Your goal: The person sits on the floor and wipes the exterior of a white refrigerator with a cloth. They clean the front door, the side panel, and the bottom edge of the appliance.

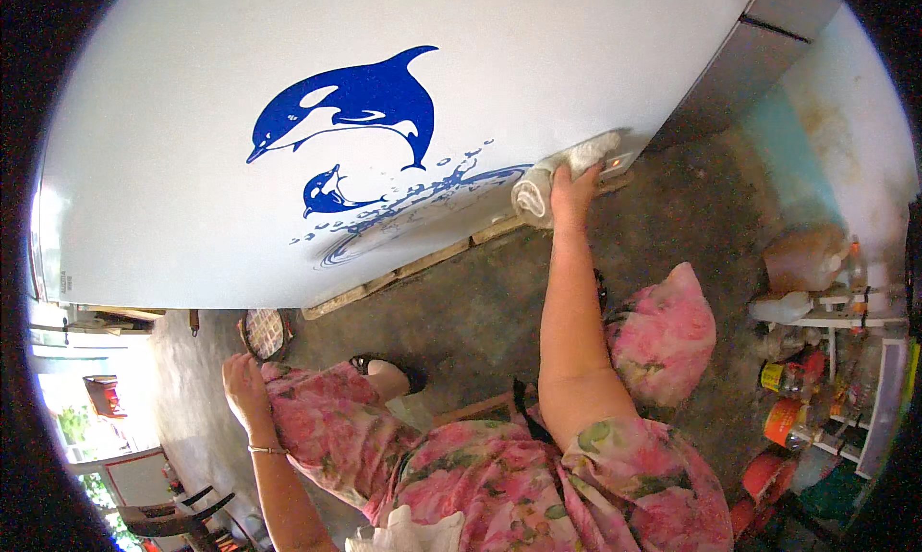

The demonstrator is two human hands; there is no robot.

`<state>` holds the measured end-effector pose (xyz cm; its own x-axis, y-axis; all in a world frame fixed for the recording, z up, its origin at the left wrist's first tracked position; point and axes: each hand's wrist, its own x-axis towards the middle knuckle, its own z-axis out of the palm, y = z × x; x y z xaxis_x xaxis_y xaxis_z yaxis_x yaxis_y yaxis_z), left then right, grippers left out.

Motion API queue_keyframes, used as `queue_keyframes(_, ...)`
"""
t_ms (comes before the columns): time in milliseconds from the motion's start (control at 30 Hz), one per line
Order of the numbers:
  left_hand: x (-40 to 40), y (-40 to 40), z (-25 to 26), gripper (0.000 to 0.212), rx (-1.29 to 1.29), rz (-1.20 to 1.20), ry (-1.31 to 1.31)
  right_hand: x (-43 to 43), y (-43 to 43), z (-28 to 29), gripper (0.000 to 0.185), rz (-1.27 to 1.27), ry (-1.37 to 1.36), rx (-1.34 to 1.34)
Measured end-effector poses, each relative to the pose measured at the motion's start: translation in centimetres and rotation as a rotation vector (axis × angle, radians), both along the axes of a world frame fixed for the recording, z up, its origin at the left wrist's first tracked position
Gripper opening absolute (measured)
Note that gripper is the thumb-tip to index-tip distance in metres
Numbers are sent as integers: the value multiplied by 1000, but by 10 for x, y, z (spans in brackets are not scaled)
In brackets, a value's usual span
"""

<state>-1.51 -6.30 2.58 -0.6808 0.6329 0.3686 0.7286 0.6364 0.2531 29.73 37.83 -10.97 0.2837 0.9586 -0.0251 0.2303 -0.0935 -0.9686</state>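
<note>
A folded white cloth (pixel 534 193) is in my right hand (pixel 576 192), pressed against the lower right part of a white chest freezer (pixel 180 141). Beside the cloth, a small control panel with a lit orange indicator (pixel 616 163) is set in the freezer's front. Blue orca decals (pixel 360 102) and splash marks cover the middle of that front. My left hand (pixel 245 386) rests on my left knee, over pink floral trousers (pixel 324 422), and holds nothing. Another pale cloth (pixel 414 532) lies at my lap.
Wooden strips (pixel 432 264) run under the freezer, above a dark concrete floor (pixel 475 321). A round woven object (pixel 266 332) lies beyond my left knee. To the right, a white rack (pixel 828 321) holds plastic bottles (pixel 789 375). Dark wooden furniture (pixel 169 516) stands at lower left.
</note>
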Motion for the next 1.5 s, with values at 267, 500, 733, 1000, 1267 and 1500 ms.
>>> queue_keyframes(267, -2, 0, -6, 10, -56, 15, 50, -19, -4, -93, 57, 50, 275, -114)
queue_keyframes(500, -16, -2, -12, 11, -33, -24, 5, -23, 3, -161, 47, -31, 636, -411)
queue_keyframes(733, -17, 2, -7, 11, -55, -83, -17, -18, -5, -147, 46, 51, 951, -498)
queue_keyframes(1000, -14, -3, -9, 12, -20, -23, 4, -30, -17, -102, 51, 53, 706, -357)
queue_keyframes(1267, 1, -4, 0, 9, 53, -9, 20, -50, -42, 24, 64, 24, 225, 253)
queue_keyframes(1500, -3, -16, -3, 10, 14, 12, 76, -46, -54, 204, 51, 186, 90, 710)
